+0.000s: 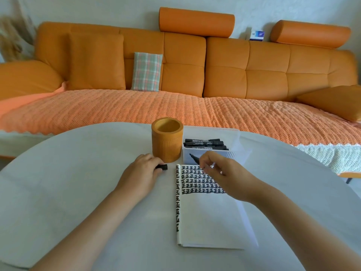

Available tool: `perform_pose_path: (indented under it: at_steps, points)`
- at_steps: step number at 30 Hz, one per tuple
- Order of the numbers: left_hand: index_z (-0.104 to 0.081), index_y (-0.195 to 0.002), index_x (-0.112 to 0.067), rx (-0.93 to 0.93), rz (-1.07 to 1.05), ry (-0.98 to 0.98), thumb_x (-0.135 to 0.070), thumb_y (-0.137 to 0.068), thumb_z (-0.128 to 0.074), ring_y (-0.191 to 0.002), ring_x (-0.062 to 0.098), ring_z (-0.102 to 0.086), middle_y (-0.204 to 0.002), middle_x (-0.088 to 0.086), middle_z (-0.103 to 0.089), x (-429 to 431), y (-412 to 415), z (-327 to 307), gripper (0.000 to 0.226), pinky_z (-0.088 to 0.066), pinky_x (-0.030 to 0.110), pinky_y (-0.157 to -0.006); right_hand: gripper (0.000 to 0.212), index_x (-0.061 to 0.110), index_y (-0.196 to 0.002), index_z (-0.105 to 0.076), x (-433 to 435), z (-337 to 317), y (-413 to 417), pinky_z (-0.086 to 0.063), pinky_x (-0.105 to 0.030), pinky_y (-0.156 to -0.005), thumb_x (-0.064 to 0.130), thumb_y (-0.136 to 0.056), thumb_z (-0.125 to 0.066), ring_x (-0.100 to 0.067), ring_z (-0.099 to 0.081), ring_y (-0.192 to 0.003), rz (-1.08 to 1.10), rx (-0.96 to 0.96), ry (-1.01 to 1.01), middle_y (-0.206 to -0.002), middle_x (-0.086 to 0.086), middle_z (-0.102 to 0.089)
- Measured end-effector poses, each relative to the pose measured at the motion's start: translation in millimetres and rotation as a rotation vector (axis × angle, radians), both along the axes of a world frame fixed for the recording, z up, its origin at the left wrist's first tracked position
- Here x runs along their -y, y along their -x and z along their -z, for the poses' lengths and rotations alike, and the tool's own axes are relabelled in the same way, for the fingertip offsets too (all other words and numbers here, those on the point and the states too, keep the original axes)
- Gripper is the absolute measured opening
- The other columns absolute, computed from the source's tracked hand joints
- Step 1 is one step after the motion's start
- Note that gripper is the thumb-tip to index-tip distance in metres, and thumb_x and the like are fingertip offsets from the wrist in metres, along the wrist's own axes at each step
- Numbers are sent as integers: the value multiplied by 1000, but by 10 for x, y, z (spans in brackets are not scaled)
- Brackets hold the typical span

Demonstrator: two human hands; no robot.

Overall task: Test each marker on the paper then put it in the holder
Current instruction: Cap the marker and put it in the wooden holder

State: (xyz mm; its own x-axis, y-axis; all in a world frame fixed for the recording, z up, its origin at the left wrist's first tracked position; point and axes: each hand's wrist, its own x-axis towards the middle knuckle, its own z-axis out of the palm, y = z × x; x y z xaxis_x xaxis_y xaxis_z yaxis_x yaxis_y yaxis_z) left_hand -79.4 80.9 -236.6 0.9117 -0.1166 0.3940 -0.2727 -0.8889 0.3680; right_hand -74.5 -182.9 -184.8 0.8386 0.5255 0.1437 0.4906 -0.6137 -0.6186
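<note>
A white pad of paper [211,218] lies on the table, its upper part covered with rows of black marks. My right hand [224,173] hovers over those rows and pinches an uncapped black marker [194,158], tip pointing up and left. My left hand [142,173] rests on the table left of the pad and holds the black cap [163,167]. The orange cylindrical holder [167,139] stands upright just behind my left hand; its inside looks empty. A clear white box [234,151] to its right holds several black markers [205,144].
The round white table [78,182] ends a short way beyond the holder and box. An orange sofa [195,75] with a knitted orange throw and a plaid cushion [146,71] fills the background.
</note>
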Motion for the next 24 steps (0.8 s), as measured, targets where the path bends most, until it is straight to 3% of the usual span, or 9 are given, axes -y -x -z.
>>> perform_pose_path:
  at_steps: [3,8,13,20,24]
  points:
    - [-66,-110,-24,37,56,98,-22,-94,-60,-95,10,-55,-102,-9,-64,23,15,-58,17,-51,32,-78,30,45,-112,-48,-34,31,-26,-50,-32,-66,29,-93,-65,-14,-57,-67,75,49,54,-93,18,-58]
    - [-66,-107,-22,70,170,195,-18,-92,-62,-87,5,-55,-96,-13,-60,121,92,-157,16,-47,21,-74,18,42,-106,-66,-73,89,-58,-40,-14,-71,33,-90,-68,4,-54,-81,217,196,72,-94,26,-61]
    - [-67,-107,-23,54,202,221,-18,-93,-61,-85,3,-55,-94,-16,-57,186,156,-191,16,-38,11,-68,18,36,-107,-69,-87,104,-49,-45,-20,-81,29,-91,-66,2,-52,-95,191,258,63,-99,21,-62]
    - [-69,-108,-21,37,263,224,-17,-93,-62,-84,-3,-53,-93,-16,-57,299,195,-227,18,-35,6,-67,14,33,-102,-69,-118,104,-18,-47,-23,-82,27,-90,-68,-2,-55,-94,96,249,34,-93,22,-60]
    - [-69,-113,-21,-6,290,212,-20,-93,-62,-89,-5,-54,-97,-15,-60,296,187,-245,21,-37,7,-72,27,27,-103,-68,-118,148,-10,-43,-15,-76,19,-79,-79,2,-55,-86,65,278,-10,-92,17,-62]
